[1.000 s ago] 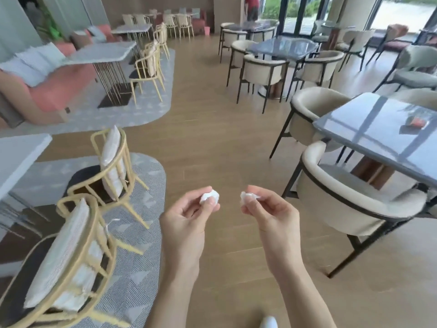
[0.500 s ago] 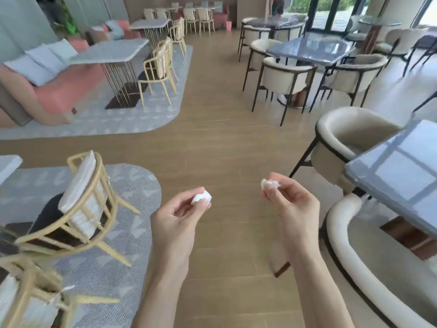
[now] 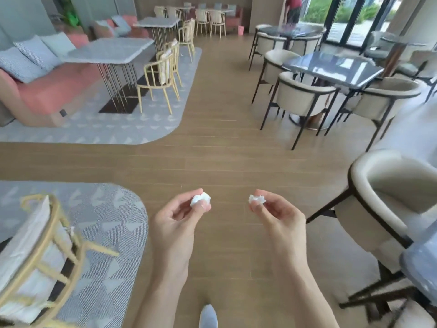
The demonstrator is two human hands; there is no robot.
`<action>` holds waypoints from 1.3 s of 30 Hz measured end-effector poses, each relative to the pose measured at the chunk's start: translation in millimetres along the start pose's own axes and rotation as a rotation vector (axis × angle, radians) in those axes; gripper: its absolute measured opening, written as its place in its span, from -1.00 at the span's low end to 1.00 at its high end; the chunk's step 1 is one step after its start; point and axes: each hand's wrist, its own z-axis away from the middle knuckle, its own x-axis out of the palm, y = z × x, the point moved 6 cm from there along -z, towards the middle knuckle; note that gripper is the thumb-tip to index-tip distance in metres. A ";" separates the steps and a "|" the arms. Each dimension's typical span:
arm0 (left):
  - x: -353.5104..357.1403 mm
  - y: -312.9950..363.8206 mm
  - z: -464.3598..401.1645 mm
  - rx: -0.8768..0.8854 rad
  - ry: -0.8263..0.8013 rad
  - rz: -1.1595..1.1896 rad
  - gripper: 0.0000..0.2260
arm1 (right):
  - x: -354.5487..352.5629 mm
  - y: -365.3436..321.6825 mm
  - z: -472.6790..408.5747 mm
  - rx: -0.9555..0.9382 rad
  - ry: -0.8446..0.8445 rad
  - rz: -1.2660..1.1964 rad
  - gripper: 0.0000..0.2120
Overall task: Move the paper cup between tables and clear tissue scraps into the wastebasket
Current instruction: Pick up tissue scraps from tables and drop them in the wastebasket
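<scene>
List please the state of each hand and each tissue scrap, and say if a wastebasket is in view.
Left hand: raised over the floor, pinches a tissue scrap.
Left tissue scrap: crumpled, held at the fingers' tips.
Right hand: raised, pinches another scrap.
Right tissue scrap: crumpled, held at the fingers' tips.
Small pink bin: upright on the floor far ahead, too small to tell more.

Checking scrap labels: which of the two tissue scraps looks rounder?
The scrap pinched by the left hand, the left tissue scrap: a compact ball. The right tissue scrap looks flatter and ragged.
</scene>
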 end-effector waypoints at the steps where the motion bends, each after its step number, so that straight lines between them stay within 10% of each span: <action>1: 12.8 2.4 -31.5 0.005 -0.011 0.007 -0.85 | 8.6 -5.7 -29.3 -0.007 0.014 0.001 -0.93; 39: 444.5 -56.7 -886.0 0.054 0.034 0.038 -0.86 | 237.5 -2.8 -973.6 0.020 0.040 -0.067 -0.97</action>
